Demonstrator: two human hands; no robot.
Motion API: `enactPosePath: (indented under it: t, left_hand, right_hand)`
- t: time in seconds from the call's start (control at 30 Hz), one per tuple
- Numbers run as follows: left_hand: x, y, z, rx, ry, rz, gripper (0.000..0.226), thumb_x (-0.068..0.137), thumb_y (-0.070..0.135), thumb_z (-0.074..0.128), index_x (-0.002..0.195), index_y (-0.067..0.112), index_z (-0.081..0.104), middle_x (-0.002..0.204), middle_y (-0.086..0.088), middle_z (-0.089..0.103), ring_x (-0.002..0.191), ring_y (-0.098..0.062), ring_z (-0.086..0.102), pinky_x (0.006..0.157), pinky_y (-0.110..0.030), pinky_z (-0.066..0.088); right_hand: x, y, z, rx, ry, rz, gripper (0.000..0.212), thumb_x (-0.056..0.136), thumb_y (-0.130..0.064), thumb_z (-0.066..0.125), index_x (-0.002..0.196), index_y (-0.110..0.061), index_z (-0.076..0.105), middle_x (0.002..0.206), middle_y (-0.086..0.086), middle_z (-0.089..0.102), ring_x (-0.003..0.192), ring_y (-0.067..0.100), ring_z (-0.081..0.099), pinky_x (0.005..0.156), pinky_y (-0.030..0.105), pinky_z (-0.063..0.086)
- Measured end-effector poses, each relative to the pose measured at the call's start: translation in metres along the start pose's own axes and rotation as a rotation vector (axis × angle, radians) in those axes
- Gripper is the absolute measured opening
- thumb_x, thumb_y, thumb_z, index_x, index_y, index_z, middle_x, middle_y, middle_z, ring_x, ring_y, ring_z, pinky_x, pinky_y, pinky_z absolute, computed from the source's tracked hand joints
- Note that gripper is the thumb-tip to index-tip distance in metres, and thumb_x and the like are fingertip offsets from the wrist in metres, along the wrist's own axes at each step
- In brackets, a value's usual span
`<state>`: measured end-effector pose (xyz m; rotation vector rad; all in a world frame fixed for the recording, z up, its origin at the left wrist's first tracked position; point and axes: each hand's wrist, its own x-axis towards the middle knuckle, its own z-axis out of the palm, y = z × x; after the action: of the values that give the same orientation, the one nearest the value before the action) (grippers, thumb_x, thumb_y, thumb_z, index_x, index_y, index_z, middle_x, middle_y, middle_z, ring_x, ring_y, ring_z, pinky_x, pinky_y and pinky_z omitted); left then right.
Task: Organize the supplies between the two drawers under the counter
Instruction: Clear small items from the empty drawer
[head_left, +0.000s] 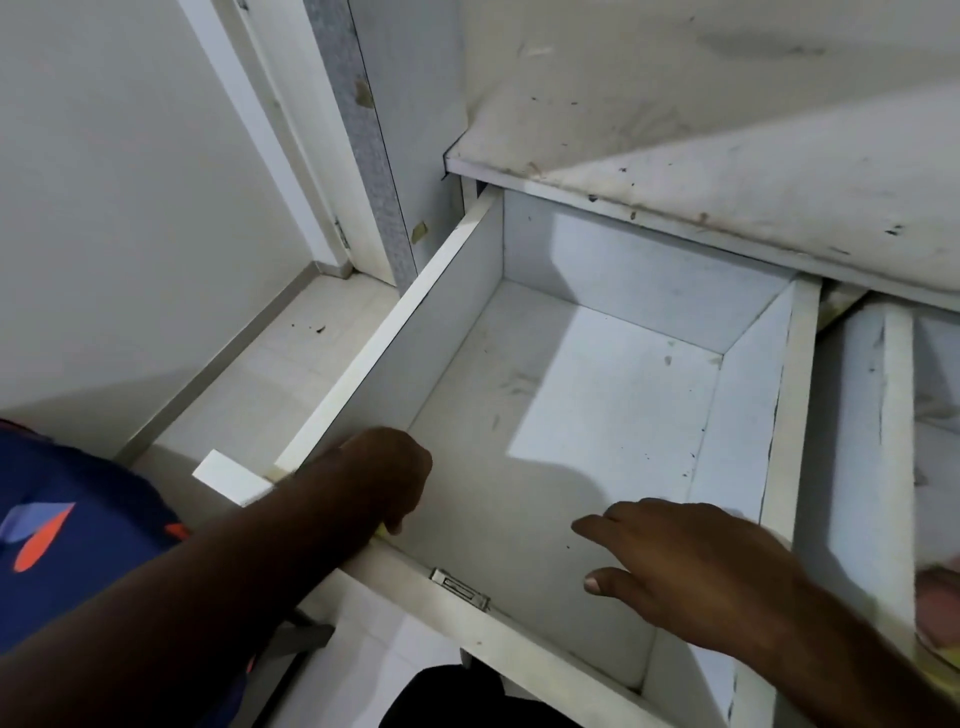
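Two hands reach over one pulled-out drawer. Nearest, on the right, the right hand (696, 566) hovers palm down above the near part of the left drawer (457, 322), fingers straight and slightly spread, holding nothing. To the left, the left hand (384, 475) sits at the drawer's near left corner with its fingers curled down over the front edge, gripping the front panel (519, 647). One small metal lock plate (460, 588) is set on the inside of that panel, between the two hands. The drawer's floor shows only scuffs and specks. Just beside it on the right, a second drawer (898, 415) stands open too, and at its near end lies one blurred pinkish and yellow item (940, 618) that I cannot identify. Farther back, one stained white counter (727, 171) overhangs both drawers.
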<state>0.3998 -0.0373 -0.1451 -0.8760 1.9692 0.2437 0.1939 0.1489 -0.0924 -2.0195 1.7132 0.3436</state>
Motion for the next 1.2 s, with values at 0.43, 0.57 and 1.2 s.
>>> enactPosePath:
  t: [0.43, 0.57, 1.2]
  left_hand:
    - [0.008, 0.021, 0.0, -0.306, -0.235, 0.243, 0.024, 0.081, 0.003, 0.076, 0.105, -0.001, 0.071, 0.089, -0.018, 0.073, 0.057, -0.011, 0.061, 0.053, -0.017, 0.054]
    - [0.006, 0.02, -0.005, -0.419, -0.157, 0.327, 0.02, 0.08, 0.011, 0.079, 0.096, -0.001, 0.074, 0.074, -0.008, 0.07, 0.055, -0.008, 0.063, 0.06, -0.017, 0.056]
    - [-0.072, 0.158, -0.088, -0.527, 0.906, 0.951, 0.029, 0.102, 0.036, 0.044, 0.129, 0.034, 0.052, 0.127, 0.02, 0.057, 0.121, -0.002, 0.05, 0.098, -0.027, 0.047]
  right_hand:
    - [-0.003, -0.002, -0.007, 0.039, 0.005, 0.002, 0.05, 0.099, -0.063, 0.032, 0.144, -0.043, 0.028, 0.135, -0.016, 0.051, 0.124, 0.013, 0.051, 0.091, 0.034, 0.045]
    - [-0.003, -0.001, -0.007, 0.059, 0.036, -0.007, 0.052, 0.099, -0.064, 0.032, 0.146, -0.044, 0.026, 0.139, -0.018, 0.049, 0.127, 0.009, 0.049, 0.095, 0.033, 0.043]
    - [-0.121, 0.07, -0.002, 0.516, 0.951, 0.278, 0.014, 0.091, -0.017, 0.071, 0.101, -0.024, 0.078, 0.094, -0.016, 0.072, 0.087, -0.001, 0.067, 0.072, 0.009, 0.049]
